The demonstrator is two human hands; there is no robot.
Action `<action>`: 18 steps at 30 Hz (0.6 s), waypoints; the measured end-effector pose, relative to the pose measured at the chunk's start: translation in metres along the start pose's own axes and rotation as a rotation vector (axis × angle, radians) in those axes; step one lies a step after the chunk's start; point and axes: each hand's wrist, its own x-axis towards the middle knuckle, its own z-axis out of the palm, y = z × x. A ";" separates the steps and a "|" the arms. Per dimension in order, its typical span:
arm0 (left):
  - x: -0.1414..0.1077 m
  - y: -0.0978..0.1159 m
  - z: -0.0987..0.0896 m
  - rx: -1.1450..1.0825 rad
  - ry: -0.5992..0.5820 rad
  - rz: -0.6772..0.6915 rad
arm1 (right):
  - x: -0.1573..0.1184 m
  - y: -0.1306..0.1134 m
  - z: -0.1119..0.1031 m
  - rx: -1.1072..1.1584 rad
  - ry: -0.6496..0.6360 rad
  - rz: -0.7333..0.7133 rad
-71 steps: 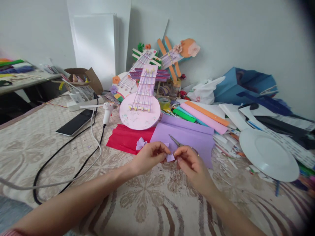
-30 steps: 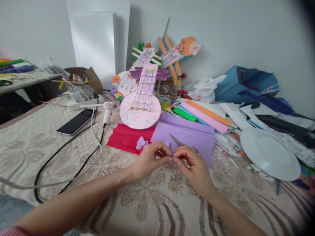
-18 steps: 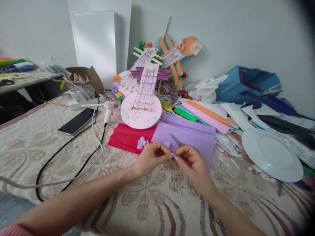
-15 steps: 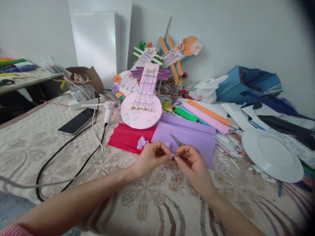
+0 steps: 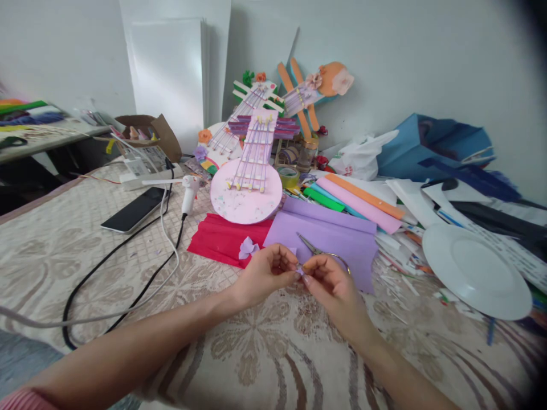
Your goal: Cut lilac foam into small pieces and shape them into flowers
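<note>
Between my fingertips is a small purple paper piece (image 5: 300,271). My left hand (image 5: 269,270) pinches it from the left, and my right hand (image 5: 331,282) pinches it from the right. Behind my right hand, scissors (image 5: 314,246) lie on a purple crepe paper sheet (image 5: 333,228). A lilac paper flower (image 5: 248,248) rests on the red crepe paper (image 5: 217,239), left of my hands. The pink paper instrument (image 5: 245,196) with strings stands beyond the sheets.
A glue gun (image 5: 189,196), its cables and a black phone (image 5: 134,210) lie at the left. At the right are a white plate (image 5: 476,270), paper rolls (image 5: 363,202) and scraps. A blue bag (image 5: 431,148) stands behind.
My right hand has shifted slightly, and more of the scissors' handles shows behind it. The purple piece sits a little lower between my fingertips.
</note>
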 end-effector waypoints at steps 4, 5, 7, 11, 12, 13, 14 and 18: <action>0.000 -0.001 0.000 -0.013 -0.009 0.001 | 0.001 -0.001 0.000 -0.010 0.000 0.006; 0.000 -0.001 0.001 -0.018 -0.010 -0.001 | 0.001 -0.001 0.000 -0.017 0.005 0.006; 0.000 -0.001 0.001 -0.027 -0.013 -0.006 | 0.001 -0.001 0.000 -0.026 0.008 0.006; -0.001 -0.001 0.001 -0.026 -0.027 -0.012 | 0.000 0.000 0.001 -0.038 0.008 0.008; -0.001 -0.001 0.001 -0.022 -0.029 -0.015 | 0.000 0.000 0.001 -0.040 0.008 0.009; -0.001 -0.001 0.001 -0.017 -0.030 -0.020 | 0.000 0.000 0.001 -0.041 0.010 0.009; -0.001 -0.001 0.001 -0.012 -0.030 -0.024 | 0.000 0.000 0.001 -0.041 0.011 0.008; -0.002 0.000 0.001 -0.004 -0.033 -0.035 | -0.001 -0.001 0.001 -0.042 0.011 -0.006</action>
